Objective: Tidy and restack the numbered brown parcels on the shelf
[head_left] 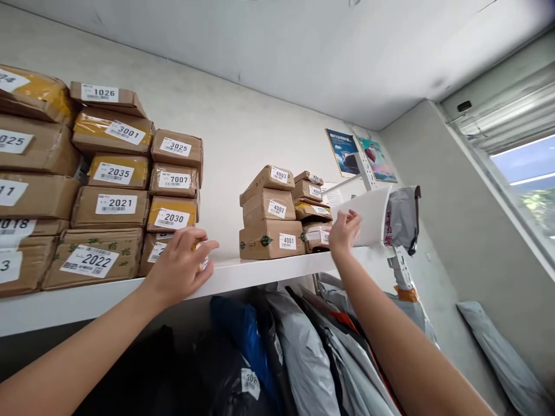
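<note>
Fingers (349, 222) of the right hand (344, 232) pinch the white parcel (368, 216) above the shelf (260, 268).

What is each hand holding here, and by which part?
The right hand grips a white mailer by its near left edge. The left hand rests on the shelf edge; a hold cannot be told.

A plain off-white plastered wall (243, 124) is seen behind a long white shelf (260, 268), and it is met above by a white ceiling (329, 52) marked with faint scuffs. Two glossy blue-toned posters (359, 153) are fixed to the wall near the far corner, where a grey side wall (459, 231) is joined. Daylight is let in through a window (529, 179) at the right, above which a pale rolled blind (503, 115) is drawn up.
</note>
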The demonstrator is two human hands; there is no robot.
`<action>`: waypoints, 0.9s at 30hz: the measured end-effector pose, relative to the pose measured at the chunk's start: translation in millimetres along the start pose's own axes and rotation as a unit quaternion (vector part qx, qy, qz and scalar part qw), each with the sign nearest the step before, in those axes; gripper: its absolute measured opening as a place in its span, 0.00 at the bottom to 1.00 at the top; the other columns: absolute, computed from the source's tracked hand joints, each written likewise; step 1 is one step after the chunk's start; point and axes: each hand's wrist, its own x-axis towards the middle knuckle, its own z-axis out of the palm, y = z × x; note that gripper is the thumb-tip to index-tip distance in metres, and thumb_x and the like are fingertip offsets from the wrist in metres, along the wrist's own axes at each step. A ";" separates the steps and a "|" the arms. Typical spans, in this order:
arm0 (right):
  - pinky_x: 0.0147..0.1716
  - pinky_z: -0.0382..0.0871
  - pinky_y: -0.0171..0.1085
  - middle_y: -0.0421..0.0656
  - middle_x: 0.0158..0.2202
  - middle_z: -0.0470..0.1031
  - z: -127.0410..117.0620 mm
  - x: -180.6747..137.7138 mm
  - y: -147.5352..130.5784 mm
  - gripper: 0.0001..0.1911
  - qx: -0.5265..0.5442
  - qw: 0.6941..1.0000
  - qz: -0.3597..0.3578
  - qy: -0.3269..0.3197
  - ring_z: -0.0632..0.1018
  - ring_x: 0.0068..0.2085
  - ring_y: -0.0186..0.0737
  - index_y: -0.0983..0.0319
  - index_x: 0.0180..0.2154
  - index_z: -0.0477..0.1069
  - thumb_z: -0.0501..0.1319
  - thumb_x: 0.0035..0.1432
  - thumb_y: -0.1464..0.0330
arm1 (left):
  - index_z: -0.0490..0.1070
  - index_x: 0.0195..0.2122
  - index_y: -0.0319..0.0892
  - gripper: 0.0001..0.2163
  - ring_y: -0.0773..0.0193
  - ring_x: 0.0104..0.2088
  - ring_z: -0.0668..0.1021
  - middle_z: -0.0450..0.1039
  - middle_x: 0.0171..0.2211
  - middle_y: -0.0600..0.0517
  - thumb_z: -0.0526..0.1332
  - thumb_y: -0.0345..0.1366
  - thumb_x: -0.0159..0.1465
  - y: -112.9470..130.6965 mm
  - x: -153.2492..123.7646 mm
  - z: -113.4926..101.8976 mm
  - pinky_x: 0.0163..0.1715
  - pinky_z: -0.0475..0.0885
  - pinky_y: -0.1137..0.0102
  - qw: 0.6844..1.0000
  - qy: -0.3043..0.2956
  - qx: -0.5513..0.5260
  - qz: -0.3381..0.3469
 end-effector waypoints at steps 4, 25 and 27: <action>0.59 0.60 0.56 0.57 0.54 0.70 -3.3 74.1 31.0 0.30 -0.008 0.970 0.140 -0.200 0.70 0.57 0.57 0.62 0.50 0.68 0.44 0.62 0.48 | 0.65 0.45 0.38 0.12 0.47 0.46 0.69 0.62 0.42 0.42 0.57 0.29 0.60 2.0 -0.9 -0.7 0.45 0.71 0.52 0.999 0.024 0.041 0.010; 0.46 0.76 0.50 0.49 0.41 0.80 27.6 20.0 16.3 0.37 0.220 0.749 0.221 -0.585 0.81 0.42 0.49 0.59 0.54 0.65 0.46 0.57 0.39 | 0.61 0.46 0.46 0.13 0.48 0.50 0.70 0.63 0.45 0.44 0.59 0.31 0.60 6.4 -7.0 -4.1 0.48 0.71 0.52 0.998 0.007 0.062 -0.030; 0.45 0.76 0.48 0.48 0.39 0.80 30.4 5.7 11.7 0.36 0.214 0.758 0.216 -0.577 0.81 0.41 0.47 0.58 0.53 0.65 0.49 0.56 0.39 | 0.61 0.46 0.46 0.14 0.48 0.51 0.70 0.63 0.45 0.44 0.59 0.32 0.60 7.0 -7.9 -4.8 0.48 0.71 0.52 0.997 0.010 0.066 -0.030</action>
